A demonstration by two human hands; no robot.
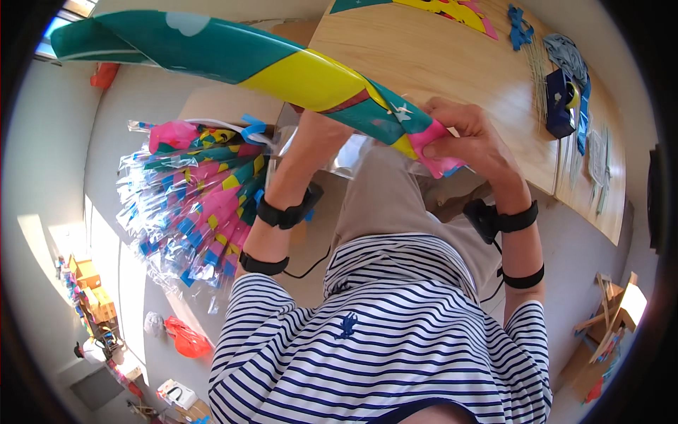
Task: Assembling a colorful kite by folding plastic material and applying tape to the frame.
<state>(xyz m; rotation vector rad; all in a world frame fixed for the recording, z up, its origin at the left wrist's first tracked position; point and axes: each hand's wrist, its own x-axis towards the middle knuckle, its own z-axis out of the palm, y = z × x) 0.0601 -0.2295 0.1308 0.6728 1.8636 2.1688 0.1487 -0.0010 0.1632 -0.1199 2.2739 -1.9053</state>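
Note:
A long folded kite (pixel 282 63) in teal, yellow and pink stretches from the upper left down to my lap. My right hand (pixel 470 138) pinches its pink end, fingers closed on the fabric. My left hand (pixel 318 131) sits under the kite's middle, mostly hidden behind it, so its hold is not visible. Both forearms wear black straps with small black devices. I sit in a striped shirt beside a wooden table (pixel 424 49).
A bundle of plastic-wrapped kites (pixel 198 205) lies on the floor at my left. On the table are a blue tape dispenser (pixel 563 99), thin sticks (pixel 540 67), blue scraps and a yellow-pink sheet. Cardboard boxes (pixel 92 290) and a red bag (pixel 187 339) stand lower left.

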